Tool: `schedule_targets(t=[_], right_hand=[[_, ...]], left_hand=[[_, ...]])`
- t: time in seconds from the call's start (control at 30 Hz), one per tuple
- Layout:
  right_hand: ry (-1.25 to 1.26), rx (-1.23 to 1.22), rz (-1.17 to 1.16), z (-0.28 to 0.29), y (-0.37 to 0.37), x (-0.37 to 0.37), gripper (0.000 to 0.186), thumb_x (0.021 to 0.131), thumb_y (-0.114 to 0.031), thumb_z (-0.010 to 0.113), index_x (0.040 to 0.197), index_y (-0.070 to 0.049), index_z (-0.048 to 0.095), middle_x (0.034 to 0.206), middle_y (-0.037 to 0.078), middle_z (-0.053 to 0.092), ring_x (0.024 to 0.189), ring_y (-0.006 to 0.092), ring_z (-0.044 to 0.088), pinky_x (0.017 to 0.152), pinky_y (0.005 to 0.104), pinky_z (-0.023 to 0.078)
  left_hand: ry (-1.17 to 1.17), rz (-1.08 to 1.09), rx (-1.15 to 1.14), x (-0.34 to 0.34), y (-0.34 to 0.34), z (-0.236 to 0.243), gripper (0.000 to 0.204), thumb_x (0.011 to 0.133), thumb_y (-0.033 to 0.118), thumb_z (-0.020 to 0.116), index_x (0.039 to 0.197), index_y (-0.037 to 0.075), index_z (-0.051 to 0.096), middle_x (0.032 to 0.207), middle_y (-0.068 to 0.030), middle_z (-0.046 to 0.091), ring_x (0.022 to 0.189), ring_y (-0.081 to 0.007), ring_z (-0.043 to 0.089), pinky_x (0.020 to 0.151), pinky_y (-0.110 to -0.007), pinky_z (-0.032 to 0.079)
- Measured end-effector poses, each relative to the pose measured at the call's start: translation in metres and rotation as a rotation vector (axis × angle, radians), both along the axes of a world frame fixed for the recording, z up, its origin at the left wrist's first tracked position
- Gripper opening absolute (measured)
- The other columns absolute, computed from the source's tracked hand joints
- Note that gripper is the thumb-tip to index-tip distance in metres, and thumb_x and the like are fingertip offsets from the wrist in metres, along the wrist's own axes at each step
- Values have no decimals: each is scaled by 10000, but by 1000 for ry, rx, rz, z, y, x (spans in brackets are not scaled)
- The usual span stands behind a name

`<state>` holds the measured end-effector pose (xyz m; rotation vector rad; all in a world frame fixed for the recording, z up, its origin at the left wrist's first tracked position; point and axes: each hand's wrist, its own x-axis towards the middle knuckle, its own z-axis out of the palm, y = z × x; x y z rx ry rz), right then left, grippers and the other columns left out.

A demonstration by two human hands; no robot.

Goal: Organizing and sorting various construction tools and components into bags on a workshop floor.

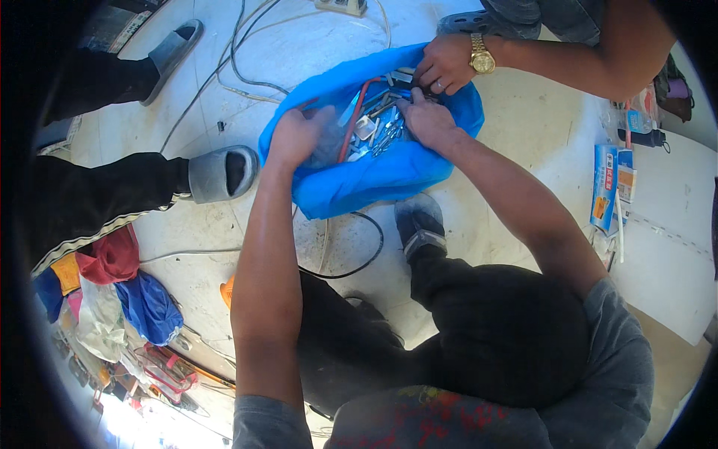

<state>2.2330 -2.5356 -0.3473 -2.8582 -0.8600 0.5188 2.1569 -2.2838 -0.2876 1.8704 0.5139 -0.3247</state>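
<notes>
Bag (366,185) is holding metal parts (388,133) | these are lying between left hand (299,136) and right hand (429,121) | both hands' grip: cannot tell

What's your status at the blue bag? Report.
Left hand, right hand in open blue bag. Loose metal parts inside. Co-worker's hand beside right hand, possibly crowding.

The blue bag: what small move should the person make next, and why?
Perhaps ease the right hand a little left, away from the other person's hand: the two crowd the same side of the blue bag, while loose shiny pieces lie around its middle.
</notes>
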Motion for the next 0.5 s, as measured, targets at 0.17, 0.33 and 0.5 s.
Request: schedule_targets(t=[0.17, 0.33, 0.5], right_hand=[[122, -33, 129, -13, -17, 10, 228, 920, -180, 459, 1064, -65, 592, 1179, 188, 522, 1004, 369, 589, 881, 455, 480], [-482, 61, 633, -16, -25, 14, 176, 885, -156, 508, 1028, -98, 594, 1093, 185, 518, 932, 366, 585, 889, 410, 464], [133, 3, 26, -16, -4, 15, 305, 787, -168, 606, 1048, -16, 561, 1082, 214, 490, 1038, 401, 560, 860, 426, 462]], left_hand=[[-57, -9, 48, -3, -13, 4, 514, 860, 240, 663, 1262, -51, 531, 1203, -175, 610, 1102, -229, 580, 938, -326, 444], [-170, -123, 101, -9, -13, -3, 500, 856, 223, 671, 1253, -49, 536, 1218, -191, 596, 1108, -248, 577, 937, -338, 446], [-123, -29, -7, -9, -13, 0, 475, 849, 198, 684, 1235, -44, 549, 1209, -184, 598, 1105, -254, 571, 930, -351, 449]])
